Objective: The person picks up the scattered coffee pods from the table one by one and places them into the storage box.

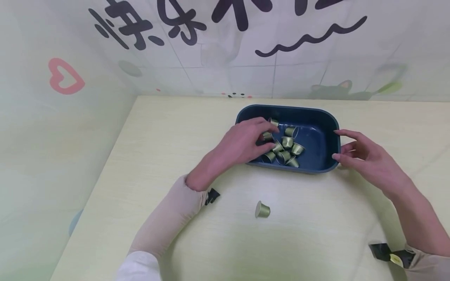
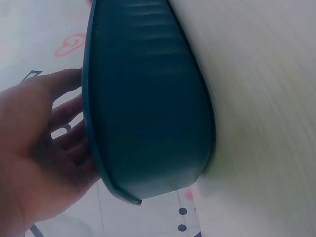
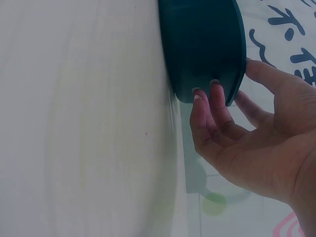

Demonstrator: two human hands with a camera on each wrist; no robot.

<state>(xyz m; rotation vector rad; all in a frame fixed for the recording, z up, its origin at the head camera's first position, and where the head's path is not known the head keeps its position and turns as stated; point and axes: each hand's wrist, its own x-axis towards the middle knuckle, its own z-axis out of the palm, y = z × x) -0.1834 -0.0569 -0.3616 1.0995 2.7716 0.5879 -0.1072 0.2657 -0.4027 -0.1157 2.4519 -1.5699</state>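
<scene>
A dark blue oblong plastic bin [image 1: 316,150] holds several green coffee capsules [image 1: 287,142] in its left and middle part. My left hand [image 1: 246,140] reaches over the bin's left end, thumb and fingers bent down and apart among the capsules. Whether the fingertips touch a capsule is hidden; in the left wrist view the bin's wall [image 2: 143,98] covers them. At the bin's right end my right hand [image 1: 369,162] grips the rim, thumb and index fingertip on it. The right wrist view shows other fingers [image 3: 219,106] against the outer wall.
One loose green capsule [image 1: 263,210] lies on its side on the pale wooden table [image 1: 299,242], in front of the bin. Behind and to the left rise white walls [image 1: 225,74] with printed drawings and characters.
</scene>
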